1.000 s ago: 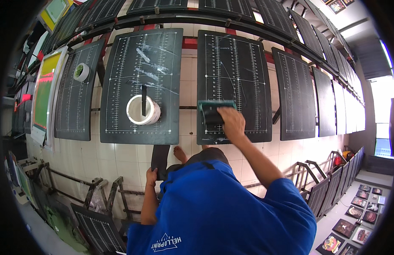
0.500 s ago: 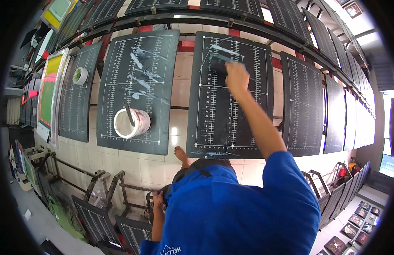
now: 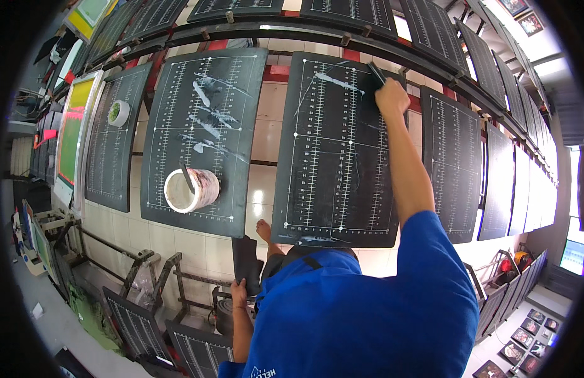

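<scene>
My right hand (image 3: 392, 97) is closed around a dark scraper (image 3: 375, 73) pressed to the far end of the black board (image 3: 336, 164) in front of me, while my left hand (image 3: 239, 293) hangs low gripping a black cloth (image 3: 248, 264).

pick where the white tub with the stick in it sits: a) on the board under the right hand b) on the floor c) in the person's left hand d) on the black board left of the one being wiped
d: the white tub rests near the lower edge of the paste-streaked black board, while the right hand presses a dark scraper on the next board.
</scene>
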A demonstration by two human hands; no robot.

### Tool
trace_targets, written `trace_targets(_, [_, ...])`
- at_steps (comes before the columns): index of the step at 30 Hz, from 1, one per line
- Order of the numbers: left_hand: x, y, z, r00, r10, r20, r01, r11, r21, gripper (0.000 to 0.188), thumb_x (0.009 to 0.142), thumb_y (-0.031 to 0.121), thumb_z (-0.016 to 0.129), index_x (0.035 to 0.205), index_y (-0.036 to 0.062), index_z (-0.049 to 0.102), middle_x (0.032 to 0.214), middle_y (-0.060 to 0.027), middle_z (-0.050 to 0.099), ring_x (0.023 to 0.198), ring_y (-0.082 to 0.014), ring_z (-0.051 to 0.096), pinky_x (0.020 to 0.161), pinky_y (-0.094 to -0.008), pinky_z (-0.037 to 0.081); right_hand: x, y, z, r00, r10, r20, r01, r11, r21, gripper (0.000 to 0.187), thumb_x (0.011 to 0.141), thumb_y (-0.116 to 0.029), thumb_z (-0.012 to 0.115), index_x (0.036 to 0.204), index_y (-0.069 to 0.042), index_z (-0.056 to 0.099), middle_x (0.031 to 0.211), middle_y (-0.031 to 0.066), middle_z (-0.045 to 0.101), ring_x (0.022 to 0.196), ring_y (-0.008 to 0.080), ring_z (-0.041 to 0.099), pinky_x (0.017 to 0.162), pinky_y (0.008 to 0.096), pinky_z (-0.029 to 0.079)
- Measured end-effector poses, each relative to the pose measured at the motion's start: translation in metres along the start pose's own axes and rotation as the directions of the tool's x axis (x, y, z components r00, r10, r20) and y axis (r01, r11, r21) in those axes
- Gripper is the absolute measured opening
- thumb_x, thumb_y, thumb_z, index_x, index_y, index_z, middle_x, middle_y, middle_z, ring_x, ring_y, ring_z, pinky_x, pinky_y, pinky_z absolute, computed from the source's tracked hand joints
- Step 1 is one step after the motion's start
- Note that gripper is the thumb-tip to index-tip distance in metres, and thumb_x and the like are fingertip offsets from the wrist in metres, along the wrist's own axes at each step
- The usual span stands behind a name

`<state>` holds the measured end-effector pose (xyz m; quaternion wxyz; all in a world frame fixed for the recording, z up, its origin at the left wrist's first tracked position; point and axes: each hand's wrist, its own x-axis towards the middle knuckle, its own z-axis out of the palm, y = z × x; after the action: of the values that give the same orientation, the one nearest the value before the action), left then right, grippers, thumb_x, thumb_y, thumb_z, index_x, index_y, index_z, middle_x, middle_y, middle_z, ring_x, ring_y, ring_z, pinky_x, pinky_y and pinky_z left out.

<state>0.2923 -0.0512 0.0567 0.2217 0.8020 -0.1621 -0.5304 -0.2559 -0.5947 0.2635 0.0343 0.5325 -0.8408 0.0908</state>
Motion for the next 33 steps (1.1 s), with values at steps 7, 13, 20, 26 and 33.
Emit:
trace_targets(7, [-0.001,-0.059,-0.022,0.993,-0.114,-0.003,0.114,0.993,0.016,0.026,0.094,0.013,0.065,0.112,-0.0057,0.064,0.103,-0.0137,0.070,0.091,-0.0216,0.064,0.083,-0.0363,0.050,-0.034,-0.128,0.011,0.954,-0.286,0.091,0.277,0.956,0.100,0.017,0.085,-0.010,0.062,0.097,-0.004,0.073,0.104,0.0177,0.069,0.098,0.0350,0.070,0.082,0.0449,0.058])
trace_targets(13, [0.015,-0.064,-0.012,0.994,-0.109,-0.022,0.108,0.993,-0.048,0.028,0.095,0.014,0.064,0.114,-0.0054,0.063,0.105,-0.0139,0.070,0.090,-0.0224,0.065,0.084,-0.0365,0.051,-0.132,-0.108,-0.002,0.824,-0.563,0.061,0.540,0.814,0.214,0.031,0.078,-0.002,0.062,0.107,-0.009,0.069,0.105,0.0115,0.068,0.099,0.0311,0.066,0.082,0.0449,0.056])
trace_targets(20, [0.050,-0.025,-0.001,0.999,0.017,0.028,-0.012,0.984,-0.179,0.027,0.095,0.009,0.060,0.118,-0.0034,0.064,0.107,-0.0117,0.070,0.093,-0.0212,0.065,0.086,-0.0343,0.051,-0.198,-0.039,-0.064,0.591,-0.678,0.438,0.624,0.728,0.286,0.036,0.072,-0.007,0.067,0.107,-0.013,0.071,0.102,0.0114,0.071,0.093,0.0320,0.068,0.081,0.0433,0.056])
trace_targets(26, [0.045,-0.020,-0.004,0.997,0.056,-0.060,-0.064,0.987,-0.148,0.027,0.094,0.010,0.062,0.116,-0.0035,0.064,0.106,-0.0121,0.070,0.092,-0.0219,0.065,0.084,-0.0345,0.050,-0.142,0.033,-0.060,0.486,-0.408,0.773,-0.332,0.732,0.595,0.031,0.070,-0.006,0.068,0.101,-0.003,0.069,0.089,0.0115,0.072,0.079,0.0268,0.070,0.075,0.0375,0.057])
trace_targets(33, [0.029,-0.081,-0.024,0.992,-0.063,-0.111,0.045,0.986,-0.163,0.026,0.093,0.010,0.062,0.114,-0.0037,0.065,0.103,-0.0128,0.071,0.091,-0.0215,0.065,0.082,-0.0350,0.051,-0.140,0.050,-0.014,0.438,-0.407,0.802,-0.848,0.109,0.519,0.024,0.076,-0.003,0.066,0.099,0.004,0.067,0.089,0.0138,0.072,0.080,0.0266,0.072,0.078,0.0404,0.059])
